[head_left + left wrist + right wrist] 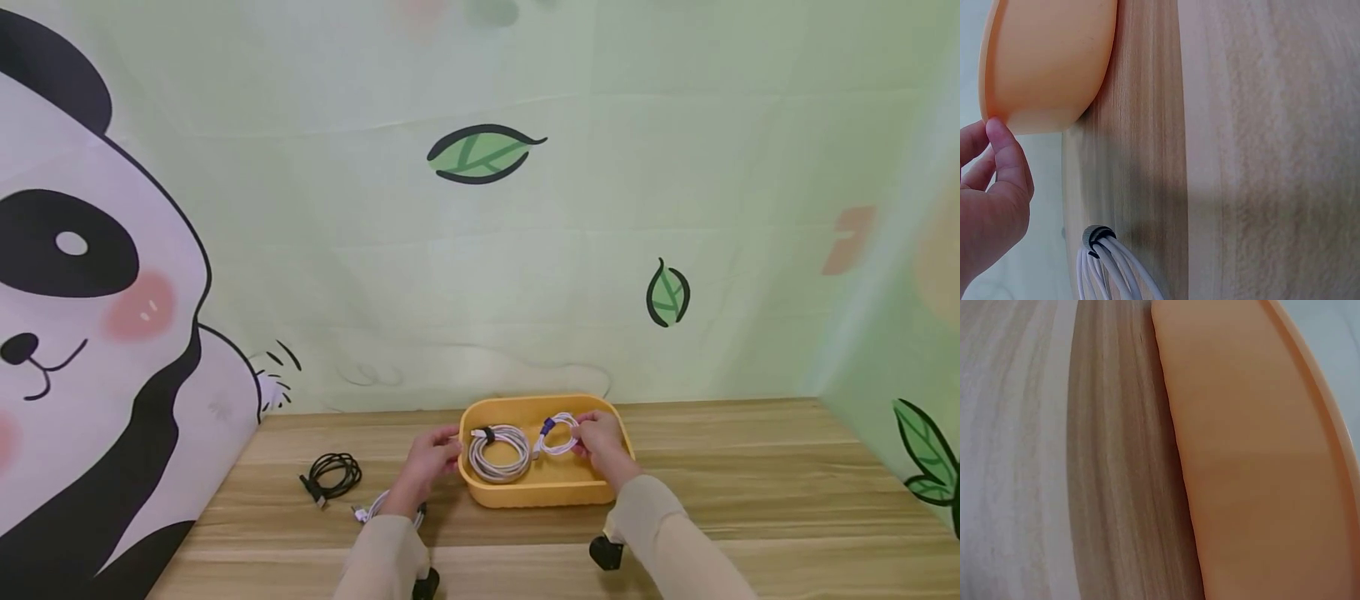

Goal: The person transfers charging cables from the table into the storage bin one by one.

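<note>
A yellow plastic bin [540,495] stands at the back of the table. My left hand [431,462] pinches its left rim with thumb and fingertips; the left wrist view shows this hand [997,187] at the corner of the bin [1054,69]. Inside, a thick light-grey coiled cable [499,479] with a black tie lies on the left. On the right, my right hand [602,442] reaches over the rim and holds the edge of a small white coiled cable [558,451] with a purple tie. In the right wrist view the bin's front wall [1254,456] hides this hand.
A black coiled cable [335,477] lies on the wooden table [750,467] to the left. Closer to my left forearm is another white cable [1116,262] with a dark tie, partly covered by that arm in the head view. A printed cloth backdrop [375,275] rises behind the table.
</note>
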Action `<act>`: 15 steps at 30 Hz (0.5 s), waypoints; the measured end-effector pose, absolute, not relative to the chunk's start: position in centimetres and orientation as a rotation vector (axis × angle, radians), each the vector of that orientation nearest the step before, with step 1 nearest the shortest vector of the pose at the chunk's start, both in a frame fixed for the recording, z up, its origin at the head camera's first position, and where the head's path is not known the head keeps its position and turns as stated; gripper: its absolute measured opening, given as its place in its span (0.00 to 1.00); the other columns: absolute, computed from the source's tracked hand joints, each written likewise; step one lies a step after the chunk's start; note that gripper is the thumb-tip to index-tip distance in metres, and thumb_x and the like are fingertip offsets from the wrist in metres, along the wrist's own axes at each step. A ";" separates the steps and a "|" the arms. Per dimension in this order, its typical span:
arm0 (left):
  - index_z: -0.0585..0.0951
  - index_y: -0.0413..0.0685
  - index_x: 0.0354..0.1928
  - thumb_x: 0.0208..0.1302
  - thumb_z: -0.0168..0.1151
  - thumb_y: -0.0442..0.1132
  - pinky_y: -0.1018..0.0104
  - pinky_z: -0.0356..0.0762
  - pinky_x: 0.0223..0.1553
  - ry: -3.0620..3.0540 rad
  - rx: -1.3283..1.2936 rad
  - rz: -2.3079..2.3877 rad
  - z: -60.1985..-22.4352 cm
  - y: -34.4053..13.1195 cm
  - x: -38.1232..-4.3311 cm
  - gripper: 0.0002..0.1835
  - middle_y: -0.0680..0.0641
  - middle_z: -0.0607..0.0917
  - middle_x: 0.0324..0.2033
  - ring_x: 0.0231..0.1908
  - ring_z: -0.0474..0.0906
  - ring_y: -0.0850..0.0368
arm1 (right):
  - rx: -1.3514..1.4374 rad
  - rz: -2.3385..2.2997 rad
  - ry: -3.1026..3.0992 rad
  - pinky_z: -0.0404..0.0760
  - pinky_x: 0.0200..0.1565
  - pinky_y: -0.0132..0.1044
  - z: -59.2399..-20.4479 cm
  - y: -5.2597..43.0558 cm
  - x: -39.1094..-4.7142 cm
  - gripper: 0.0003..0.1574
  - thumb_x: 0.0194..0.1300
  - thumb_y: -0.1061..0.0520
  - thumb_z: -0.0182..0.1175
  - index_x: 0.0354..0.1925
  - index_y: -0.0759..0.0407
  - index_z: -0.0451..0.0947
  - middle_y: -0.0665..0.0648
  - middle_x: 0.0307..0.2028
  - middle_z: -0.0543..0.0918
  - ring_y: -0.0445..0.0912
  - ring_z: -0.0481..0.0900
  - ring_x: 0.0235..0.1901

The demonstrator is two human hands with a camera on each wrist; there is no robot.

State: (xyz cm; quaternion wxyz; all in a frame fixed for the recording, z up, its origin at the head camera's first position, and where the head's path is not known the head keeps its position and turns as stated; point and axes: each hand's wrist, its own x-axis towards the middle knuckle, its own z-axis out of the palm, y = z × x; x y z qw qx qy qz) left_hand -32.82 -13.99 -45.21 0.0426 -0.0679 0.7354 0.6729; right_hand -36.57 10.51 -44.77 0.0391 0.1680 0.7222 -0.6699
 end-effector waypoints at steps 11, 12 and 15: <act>0.68 0.32 0.55 0.59 0.51 0.28 0.72 0.75 0.29 2.252 -0.219 2.043 -45.1 -14.1 -32.7 0.20 0.45 0.74 0.34 0.28 0.71 0.62 | 0.530 -2.025 2.276 0.70 0.15 0.29 -45.4 10.1 -37.2 0.13 0.52 0.73 0.49 0.39 0.72 0.69 0.55 0.18 0.70 0.41 0.66 0.11; 0.68 0.32 0.55 0.59 0.51 0.28 0.72 0.75 0.29 2.253 -0.220 2.044 -45.1 -14.0 -32.7 0.20 0.45 0.74 0.34 0.27 0.71 0.62 | 0.527 -2.026 2.277 0.70 0.15 0.29 -45.4 10.1 -37.2 0.13 0.52 0.73 0.49 0.39 0.72 0.69 0.55 0.18 0.70 0.41 0.66 0.11; 0.69 0.31 0.55 0.59 0.50 0.27 0.72 0.75 0.28 2.254 -0.218 2.051 -45.1 -14.0 -32.7 0.20 0.44 0.75 0.35 0.27 0.71 0.62 | 0.523 -2.029 2.278 0.70 0.14 0.28 -45.6 10.1 -37.4 0.13 0.51 0.74 0.49 0.38 0.73 0.69 0.54 0.17 0.69 0.41 0.66 0.11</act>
